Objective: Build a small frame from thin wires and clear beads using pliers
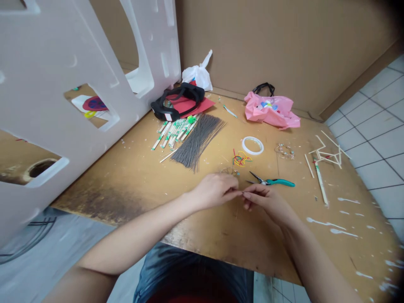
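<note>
Two hands, the left hand [214, 191] and the right hand [265, 202], pinch a thin wire [241, 192] in tightly closed grips above the surface [202, 229] near its front edge, with teal-handled pliers [279, 182] just beyond.

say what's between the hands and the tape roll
In the head view, a small tangle of coloured rubber bands lies on the wooden tabletop, between the left hand and right hand and the white tape roll.
</note>
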Demonstrator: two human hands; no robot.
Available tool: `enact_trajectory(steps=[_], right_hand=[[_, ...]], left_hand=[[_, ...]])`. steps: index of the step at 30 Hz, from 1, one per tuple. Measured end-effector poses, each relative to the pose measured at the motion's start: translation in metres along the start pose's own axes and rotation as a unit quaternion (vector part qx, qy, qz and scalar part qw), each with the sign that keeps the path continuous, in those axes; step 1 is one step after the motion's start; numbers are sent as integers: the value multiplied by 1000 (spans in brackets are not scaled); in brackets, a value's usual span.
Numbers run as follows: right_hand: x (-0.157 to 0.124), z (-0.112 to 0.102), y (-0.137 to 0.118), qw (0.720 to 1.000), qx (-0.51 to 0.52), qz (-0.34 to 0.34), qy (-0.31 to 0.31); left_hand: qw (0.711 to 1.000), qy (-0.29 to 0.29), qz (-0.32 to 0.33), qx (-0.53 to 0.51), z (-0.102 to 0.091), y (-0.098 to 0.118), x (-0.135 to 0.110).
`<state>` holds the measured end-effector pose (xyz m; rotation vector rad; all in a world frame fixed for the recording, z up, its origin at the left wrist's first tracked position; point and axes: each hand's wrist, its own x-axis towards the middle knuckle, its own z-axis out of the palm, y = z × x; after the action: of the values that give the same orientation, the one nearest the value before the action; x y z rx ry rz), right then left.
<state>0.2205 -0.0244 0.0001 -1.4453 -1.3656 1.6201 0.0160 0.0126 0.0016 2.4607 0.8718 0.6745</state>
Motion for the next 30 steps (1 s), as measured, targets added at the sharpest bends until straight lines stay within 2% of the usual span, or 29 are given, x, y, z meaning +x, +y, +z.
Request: enact_trajectory(steps=[3, 4, 6, 10, 13, 16, 20, 24, 27, 30], right_hand=[[0, -7, 0, 997, 25, -25, 63], [0, -9, 0, 995, 30, -38, 91], [1, -13, 0, 988, 32, -61, 141], [4, -17, 2, 975, 28, -96, 199], [6, -16, 5, 969, 17, -119, 214], [6, -15, 9, 960, -30, -166, 221], [5, -13, 13, 936, -134, -259, 199], [3, -9, 12, 910, -212, -311, 172], [2, -6, 10, 883, -272, -341, 177], [2, -4, 9, 860, -317, -367, 160]], left_hand=[[980, 154, -116, -39, -3, -17, 3], [971, 185, -148, -43, -3, -25, 4], [957, 205, -198, -63, 1, -40, 7], [938, 121, -230, -227, 17, -55, 13], [920, 96, -236, -297, 26, -51, 16], [900, 81, -245, -351, 26, -43, 15], [860, 52, -259, -436, 22, -31, 13], [825, 39, -267, -496, 21, -21, 12], [829, 38, -257, -495, 23, -18, 11], [851, 35, -251, -459, 23, -15, 10]])
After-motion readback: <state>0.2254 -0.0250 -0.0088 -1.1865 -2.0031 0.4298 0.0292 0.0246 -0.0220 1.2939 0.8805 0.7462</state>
